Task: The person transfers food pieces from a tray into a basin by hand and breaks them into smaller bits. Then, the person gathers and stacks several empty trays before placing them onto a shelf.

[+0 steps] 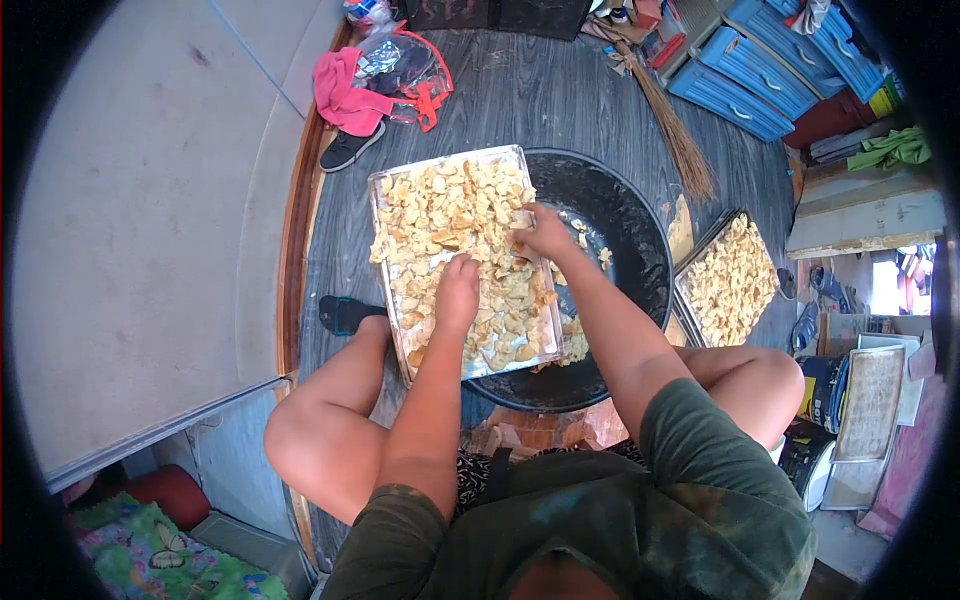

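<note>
A metal tray (555,338) covered with pale yellow, chip-like pieces (450,200) lies slightly tilted across the left part of a large black basin (640,240). My left hand (459,290) rests over the middle of the tray, its fingers bent and touching the pieces; what they may hold is hidden. At the tray's right edge is my right hand (545,233), with its fingers reaching over the rim among the pieces. More pieces lie inside the basin, below and right of the tray.
Right of the basin, stacked trays (727,280) carry more pieces. A straw broom (672,135) lies beyond it. A black shoe (352,147) and pink cloth (350,92) are at the upper left. Blue drawers (745,80) stand at the upper right.
</note>
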A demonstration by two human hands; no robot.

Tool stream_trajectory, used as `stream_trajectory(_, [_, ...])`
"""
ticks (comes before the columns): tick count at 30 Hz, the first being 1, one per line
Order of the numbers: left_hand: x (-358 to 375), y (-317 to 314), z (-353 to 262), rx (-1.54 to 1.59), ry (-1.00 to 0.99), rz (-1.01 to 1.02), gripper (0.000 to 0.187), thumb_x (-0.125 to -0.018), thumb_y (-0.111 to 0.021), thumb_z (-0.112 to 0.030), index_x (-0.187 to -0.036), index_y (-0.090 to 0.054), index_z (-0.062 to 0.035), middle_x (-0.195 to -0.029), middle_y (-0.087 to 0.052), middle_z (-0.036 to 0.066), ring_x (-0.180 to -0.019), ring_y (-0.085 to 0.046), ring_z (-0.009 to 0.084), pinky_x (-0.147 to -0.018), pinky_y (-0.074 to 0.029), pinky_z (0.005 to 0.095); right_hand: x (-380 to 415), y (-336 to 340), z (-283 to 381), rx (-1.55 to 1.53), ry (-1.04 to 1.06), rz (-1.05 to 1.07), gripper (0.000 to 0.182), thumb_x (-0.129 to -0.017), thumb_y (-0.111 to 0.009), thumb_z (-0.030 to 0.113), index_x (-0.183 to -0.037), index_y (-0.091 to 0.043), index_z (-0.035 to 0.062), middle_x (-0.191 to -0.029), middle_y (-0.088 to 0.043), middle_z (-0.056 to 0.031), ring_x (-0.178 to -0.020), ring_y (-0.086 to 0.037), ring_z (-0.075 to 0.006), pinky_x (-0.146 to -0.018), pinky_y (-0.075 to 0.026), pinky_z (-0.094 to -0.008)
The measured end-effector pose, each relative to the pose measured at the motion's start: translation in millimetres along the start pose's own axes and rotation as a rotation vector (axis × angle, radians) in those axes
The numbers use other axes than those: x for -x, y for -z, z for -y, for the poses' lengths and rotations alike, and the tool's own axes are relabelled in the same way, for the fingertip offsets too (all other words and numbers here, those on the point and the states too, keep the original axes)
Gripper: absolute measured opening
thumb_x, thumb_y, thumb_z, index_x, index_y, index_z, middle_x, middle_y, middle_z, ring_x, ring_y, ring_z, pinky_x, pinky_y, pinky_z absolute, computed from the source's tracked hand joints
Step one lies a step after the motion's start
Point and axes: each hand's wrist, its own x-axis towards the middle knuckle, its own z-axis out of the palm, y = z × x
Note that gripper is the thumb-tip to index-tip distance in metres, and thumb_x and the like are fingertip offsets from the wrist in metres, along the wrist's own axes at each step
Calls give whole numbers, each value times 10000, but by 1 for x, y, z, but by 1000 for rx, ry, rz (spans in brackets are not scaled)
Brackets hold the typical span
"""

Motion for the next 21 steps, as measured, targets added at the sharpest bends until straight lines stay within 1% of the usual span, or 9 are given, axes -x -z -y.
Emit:
stream_trajectory(2, [-3,1,-3,61,46,-35,171,-742,-568,-46,-913,-581,-46,-1055,-533,129,-1001,-488,322,-843,-409,373,7,0,4,21,-5,18,486,-628,-677,262,-1059,-519,104,-1082,-496,-181,-987,-506,-328,-822,-427,-380])
stream_trajectory(4, [-5,5,-2,120,92,-67,184,-745,-568,-59,-928,-589,-51,-1064,-535,125,-1030,-480,314,-862,-394,377,9,1,6,162,11,92,464,-622,-669,208,-1051,-519,116,-1028,-501,-164,-950,-517,-328,-811,-431,-381])
stream_trajectory(6, [-5,9,9,-306,-53,-27,214,-757,-567,-108,-965,-605,-79,-1102,-526,116,-1116,-428,293,-913,-326,405,9,1,5,99,-48,104,454,-621,-660,174,-1049,-518,120,-1007,-500,-157,-940,-518,-325,-812,-431,-375])
stream_trajectory(8, [-4,9,18,-368,10,-64,223,-760,-565,-131,-973,-610,-87,-1124,-513,112,-1135,-404,284,-922,-294,418,10,0,-1,40,-108,114,448,-621,-651,139,-1048,-517,124,-985,-499,-150,-931,-520,-323,-813,-430,-370])
stream_trajectory(10, [-2,6,27,-425,72,-98,233,-762,-564,-154,-982,-615,-95,-1145,-500,108,-1154,-380,275,-931,-261,430,13,-3,-12,-73,-55,-26,453,-611,-639,94,-1046,-516,120,-998,-507,-149,-936,-525,-305,-813,-432,-353])
stream_trajectory(14, [-5,20,24,-339,150,-188,256,-774,-553,-172,-1016,-601,-105,-1179,-458,104,-1128,-374,273,-912,-260,437,15,0,-23,-159,-76,66,501,-604,-651,106,-1082,-502,125,-1032,-510,-155,-945,-526,-290,-818,-431,-344])
stream_trajectory(17, [-2,24,27,-418,190,-275,283,-782,-533,-149,-1058,-572,-99,-1192,-445,97,-1161,-352,274,-953,-240,433,18,-1,-27,-99,51,32,468,-609,-654,109,-1061,-536,127,-994,-546,-145,-916,-546,-278,-790,-442,-339])
stream_trajectory(19, [5,27,31,-382,238,-300,289,-792,-530,-158,-1073,-560,-97,-1201,-438,99,-1178,-338,276,-958,-230,446,15,0,-30,-52,-70,208,373,-652,-644,99,-1018,-573,84,-802,-564,-71,-704,-562,-188,-658,-458,-282])
stream_trajectory(21, [12,31,33,-338,315,-346,293,-805,-517,-139,-1093,-543,-88,-1221,-421,100,-1185,-329,287,-959,-228,455,15,1,-37,-174,-108,189,325,-672,-641,111,-987,-582,62,-745,-551,-48,-670,-554,-170,-626,-451,-271])
